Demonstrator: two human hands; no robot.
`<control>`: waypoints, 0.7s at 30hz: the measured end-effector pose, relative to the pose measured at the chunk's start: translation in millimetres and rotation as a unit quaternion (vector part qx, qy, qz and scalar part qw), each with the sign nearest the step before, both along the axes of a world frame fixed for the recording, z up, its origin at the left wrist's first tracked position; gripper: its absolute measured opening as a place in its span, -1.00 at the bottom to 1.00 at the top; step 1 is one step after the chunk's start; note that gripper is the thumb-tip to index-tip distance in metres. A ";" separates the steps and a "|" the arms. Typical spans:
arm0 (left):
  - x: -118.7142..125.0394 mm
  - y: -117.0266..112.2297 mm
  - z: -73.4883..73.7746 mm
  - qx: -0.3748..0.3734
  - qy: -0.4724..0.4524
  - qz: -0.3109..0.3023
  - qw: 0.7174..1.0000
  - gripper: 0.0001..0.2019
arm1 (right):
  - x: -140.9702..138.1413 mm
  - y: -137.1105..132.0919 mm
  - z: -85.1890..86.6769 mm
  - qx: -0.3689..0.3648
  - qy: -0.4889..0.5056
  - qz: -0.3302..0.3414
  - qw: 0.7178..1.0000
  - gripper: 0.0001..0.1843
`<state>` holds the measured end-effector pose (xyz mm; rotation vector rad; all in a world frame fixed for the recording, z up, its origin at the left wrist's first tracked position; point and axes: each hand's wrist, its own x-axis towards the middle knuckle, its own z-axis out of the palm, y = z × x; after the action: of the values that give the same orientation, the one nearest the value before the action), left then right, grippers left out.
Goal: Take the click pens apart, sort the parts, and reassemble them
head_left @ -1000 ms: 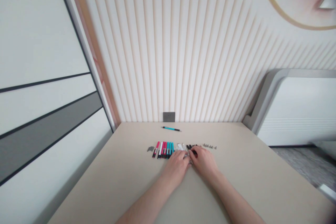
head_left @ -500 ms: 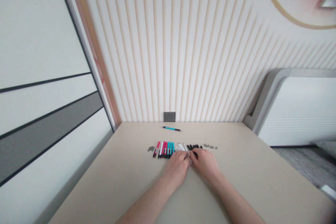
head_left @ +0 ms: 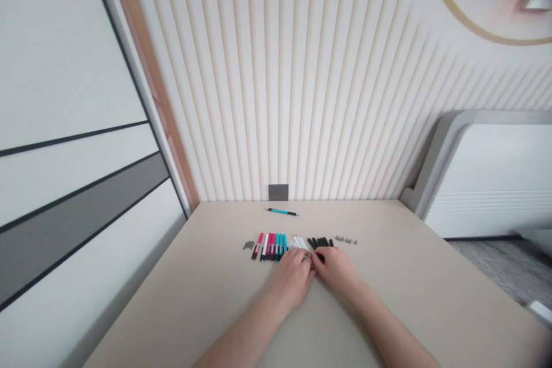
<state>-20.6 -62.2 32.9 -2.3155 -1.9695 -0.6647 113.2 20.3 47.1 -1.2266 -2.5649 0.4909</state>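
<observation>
My left hand (head_left: 292,277) and my right hand (head_left: 335,269) meet at the middle of a beige table (head_left: 194,299), fingers curled together around a small pen part that I cannot make out. Just beyond them lies a row of pen barrels (head_left: 271,245) in red, white and teal, then white pieces (head_left: 299,241) and black pieces (head_left: 321,241). A little heap of small grey parts (head_left: 247,245) lies at the row's left end, and several more small grey parts (head_left: 345,239) at its right end. A whole teal pen (head_left: 282,212) lies farther back near the wall.
A ribbed white wall rises behind the table, with a grey socket plate (head_left: 278,192) at its foot. A white and grey cabinet front (head_left: 64,172) runs along the left. A white padded unit (head_left: 487,178) stands to the right of the table.
Both hands have drawn slightly toward me and stayed pressed together; more of the black pieces now show beyond the right hand's fingers.
</observation>
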 end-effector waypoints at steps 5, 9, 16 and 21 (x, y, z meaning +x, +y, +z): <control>-0.1 -0.5 1.3 -0.011 -0.003 0.009 1.000 -0.87 | -1.3 -0.4 -0.8 -0.017 0.022 0.008 1.000 -0.61; 0.2 -1.1 4.0 -0.012 -0.001 0.007 1.000 -0.89 | -1.7 0.0 -2.9 -0.022 0.033 0.020 0.999 -0.58; -1.7 -0.1 2.0 -0.007 0.003 -0.006 1.000 -0.91 | -0.5 -0.2 -2.9 -0.024 0.037 0.026 0.999 -0.56; -2.0 0.1 1.8 -0.001 0.011 -0.007 1.000 -0.91 | 0.1 -0.6 -4.3 -0.001 0.030 0.009 1.000 -0.58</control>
<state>-22.6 -62.1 34.7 -2.3305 -1.9467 -0.6347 113.2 19.8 42.8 -1.1731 -2.5280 0.5245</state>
